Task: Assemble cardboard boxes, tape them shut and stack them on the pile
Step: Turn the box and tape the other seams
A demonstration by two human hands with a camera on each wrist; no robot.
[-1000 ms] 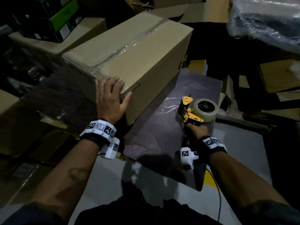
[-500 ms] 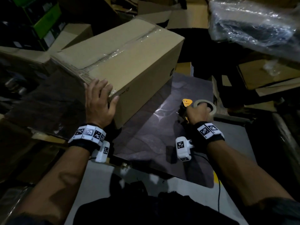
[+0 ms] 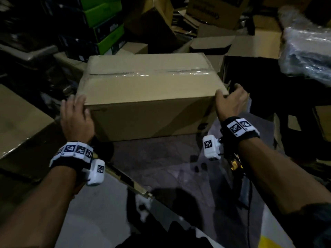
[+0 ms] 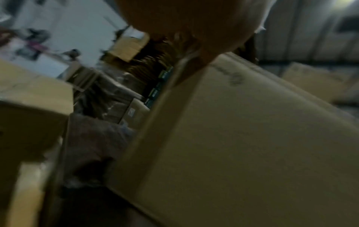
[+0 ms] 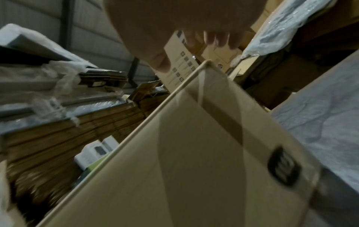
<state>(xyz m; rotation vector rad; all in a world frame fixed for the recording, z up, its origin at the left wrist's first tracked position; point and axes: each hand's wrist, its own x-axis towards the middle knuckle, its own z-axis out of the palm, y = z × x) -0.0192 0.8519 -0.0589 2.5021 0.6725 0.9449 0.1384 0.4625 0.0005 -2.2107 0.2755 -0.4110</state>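
A taped-shut cardboard box (image 3: 148,97) sits on a dark sheet (image 3: 161,163) in front of the person, with clear tape (image 3: 150,73) along its top seam. The left hand (image 3: 76,119) presses flat, fingers straight, against the box's near left corner. The right hand (image 3: 231,102) curls over the near right corner, gripping it. Other cartons (image 3: 215,11) crowd behind.

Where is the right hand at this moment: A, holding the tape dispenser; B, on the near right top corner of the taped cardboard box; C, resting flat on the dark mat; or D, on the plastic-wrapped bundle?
B: in the head view the right hand sits on the near right top corner of the taped cardboard box, while the left hand is at the near left corner.
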